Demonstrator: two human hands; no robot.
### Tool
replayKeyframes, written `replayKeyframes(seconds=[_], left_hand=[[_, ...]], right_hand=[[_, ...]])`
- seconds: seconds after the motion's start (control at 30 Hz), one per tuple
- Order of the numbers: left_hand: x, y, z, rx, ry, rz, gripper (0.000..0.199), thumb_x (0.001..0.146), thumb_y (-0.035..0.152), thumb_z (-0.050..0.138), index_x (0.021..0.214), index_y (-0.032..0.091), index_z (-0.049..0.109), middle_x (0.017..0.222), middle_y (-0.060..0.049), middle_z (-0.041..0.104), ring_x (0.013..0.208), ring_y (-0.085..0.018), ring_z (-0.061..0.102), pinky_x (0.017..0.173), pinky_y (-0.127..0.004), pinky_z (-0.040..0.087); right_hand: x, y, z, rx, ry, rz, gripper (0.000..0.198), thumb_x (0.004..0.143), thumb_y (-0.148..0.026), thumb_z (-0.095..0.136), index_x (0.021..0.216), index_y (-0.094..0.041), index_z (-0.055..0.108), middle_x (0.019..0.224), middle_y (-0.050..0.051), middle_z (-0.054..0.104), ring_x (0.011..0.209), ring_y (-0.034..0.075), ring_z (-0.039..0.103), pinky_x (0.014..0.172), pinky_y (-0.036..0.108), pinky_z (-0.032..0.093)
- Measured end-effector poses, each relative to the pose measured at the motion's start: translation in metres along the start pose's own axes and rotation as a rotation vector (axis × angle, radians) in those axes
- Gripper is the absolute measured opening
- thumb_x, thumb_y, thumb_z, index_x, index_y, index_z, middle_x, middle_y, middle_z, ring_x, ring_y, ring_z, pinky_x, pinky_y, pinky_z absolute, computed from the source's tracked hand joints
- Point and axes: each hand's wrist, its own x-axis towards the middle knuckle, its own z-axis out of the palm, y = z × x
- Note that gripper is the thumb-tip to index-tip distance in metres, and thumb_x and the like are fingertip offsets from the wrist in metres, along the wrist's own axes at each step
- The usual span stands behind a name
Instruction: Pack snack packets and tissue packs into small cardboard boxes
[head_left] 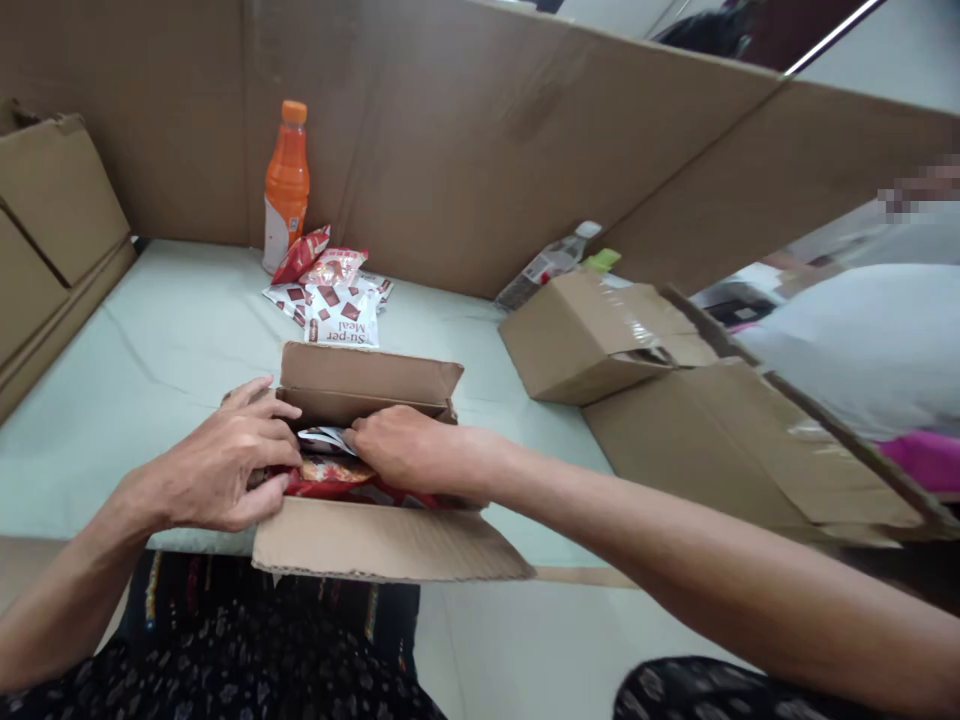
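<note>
Working from the head feed, I log an open cardboard box (371, 372) at the near edge of the table (172, 300), its far flap raised and its near flap (390, 540) laid out toward the wearer's lap. The spread flaps probably keep the mouth accessible.

Left hand (247, 455): thumb and fingers apart, lying over the box's left end. I read this as steadying; I cannot tell how firmly it holds. Right hand (409, 450): inside the box, fingers curled narrow at the edge of a white packet (326, 437). I cannot tell pinch from press. Red packets (330, 488) lie along the near side, likely held in line by the box walls.

Just beyond the far flap, a pile of sachets (341, 315) lies at the foot of an upright orange bottle (286, 190), apparently kept within reach.

Edges: the cardboard wall (420, 150) bounds the back. Room: I judge it widest leftward, where tabletop runs to the left carton (60, 200); rightward it narrows at the right carton (570, 335), and the right forearm crosses the box's right end.
</note>
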Motion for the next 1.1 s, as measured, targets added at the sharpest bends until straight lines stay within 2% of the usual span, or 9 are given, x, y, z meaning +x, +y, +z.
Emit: replayKeyframes(seconds=[0.13, 0.23, 0.33, 0.43, 0.53, 0.73, 0.9, 1.0, 1.1], left_hand=[[-0.017, -0.002, 0.001, 0.039, 0.283, 0.017, 0.030, 0.090, 0.014, 0.061, 0.114, 0.024, 0.073, 0.124, -0.006, 0.076, 0.135, -0.029, 0.061, 0.128, -0.059, 0.030], [-0.041, -0.002, 0.005, -0.005, 0.506, -0.095, 0.044, 0.090, 0.014, 0.065, 0.131, 0.030, 0.069, 0.146, -0.005, 0.065, 0.136, -0.030, 0.060, 0.124, -0.055, 0.039], [-0.063, 0.000, 0.020, -0.146, 0.591, -0.229, 0.052, 0.094, 0.020, 0.066, 0.144, 0.033, 0.063, 0.148, -0.005, 0.063, 0.135, -0.030, 0.061, 0.117, -0.047, 0.048], [-0.072, 0.005, 0.041, -0.376, 0.709, -0.267, 0.058, 0.096, 0.025, 0.068, 0.152, 0.031, 0.056, 0.147, -0.007, 0.065, 0.133, -0.029, 0.063, 0.116, -0.045, 0.050], [-0.068, 0.012, 0.056, -0.560, 0.818, -0.240, 0.061, 0.098, 0.027, 0.066, 0.157, 0.029, 0.050, 0.148, -0.007, 0.065, 0.134, -0.026, 0.063, 0.116, -0.040, 0.052], [-0.052, 0.017, 0.044, -0.291, 0.371, -0.136, 0.067, 0.103, 0.064, 0.047, 0.158, 0.024, 0.050, 0.146, -0.011, 0.067, 0.143, -0.036, 0.056, 0.127, -0.055, 0.035], [-0.049, 0.017, 0.025, -0.137, 0.212, -0.098, 0.097, 0.090, 0.092, 0.034, 0.160, 0.026, 0.046, 0.150, -0.012, 0.064, 0.144, -0.035, 0.055, 0.130, -0.054, 0.033], [-0.045, 0.021, 0.025, -0.046, 0.226, -0.102, 0.084, 0.095, 0.079, 0.052, 0.158, 0.025, 0.046, 0.145, -0.012, 0.067, 0.143, -0.031, 0.057, 0.127, -0.049, 0.039], [-0.035, 0.029, 0.033, 0.014, 0.383, -0.149, 0.055, 0.102, 0.039, 0.065, 0.153, 0.027, 0.051, 0.123, -0.007, 0.078, 0.129, -0.025, 0.067, 0.120, -0.044, 0.048]], right_hand=[[-0.022, 0.017, -0.005, 0.143, 0.108, -0.021, 0.027, 0.098, -0.015, 0.059, 0.119, -0.015, 0.076, 0.111, 0.012, 0.081, 0.097, 0.027, 0.077, 0.078, 0.034, 0.057], [-0.070, 0.031, 0.007, 0.345, 0.602, -0.027, 0.025, 0.102, -0.023, 0.058, 0.120, -0.020, 0.076, 0.112, 0.007, 0.081, 0.099, 0.022, 0.076, 0.084, 0.032, 0.059], [-0.113, 0.043, 0.036, 0.435, 0.929, 0.102, 0.019, 0.102, -0.024, 0.058, 0.099, -0.024, 0.077, 0.086, 0.002, 0.080, 0.071, 0.016, 0.073, 0.066, 0.026, 0.058], [-0.124, 0.046, 0.068, 0.452, 0.939, 0.178, 0.014, 0.098, -0.022, 0.062, 0.095, -0.024, 0.076, 0.083, 0.002, 0.079, 0.067, 0.016, 0.072, 0.060, 0.025, 0.057], [-0.106, 0.040, 0.087, 0.470, 0.901, 0.114, 0.018, 0.099, -0.024, 0.061, 0.107, -0.023, 0.077, 0.102, 0.008, 0.081, 0.092, 0.021, 0.076, 0.078, 0.032, 0.063], [-0.078, 0.029, 0.094, 0.459, 0.900, -0.051, 0.019, 0.102, -0.023, 0.059, 0.102, -0.019, 0.078, 0.102, 0.010, 0.080, 0.090, 0.021, 0.073, 0.079, 0.037, 0.063], [-0.083, 0.039, 0.089, 0.537, 1.088, -0.011, 0.016, 0.100, -0.022, 0.064, 0.109, -0.023, 0.076, 0.114, 0.008, 0.080, 0.105, 0.022, 0.075, 0.091, 0.038, 0.063], [-0.069, 0.054, 0.081, 0.610, 1.265, 0.184, 0.030, 0.096, -0.028, 0.069, 0.126, -0.026, 0.073, 0.137, 0.010, 0.071, 0.122, 0.027, 0.069, 0.101, 0.046, 0.061], [-0.052, 0.069, 0.080, 0.750, 1.273, 0.230, 0.040, 0.098, -0.037, 0.065, 0.135, -0.025, 0.069, 0.140, 0.011, 0.070, 0.125, 0.028, 0.067, 0.104, 0.049, 0.059]])
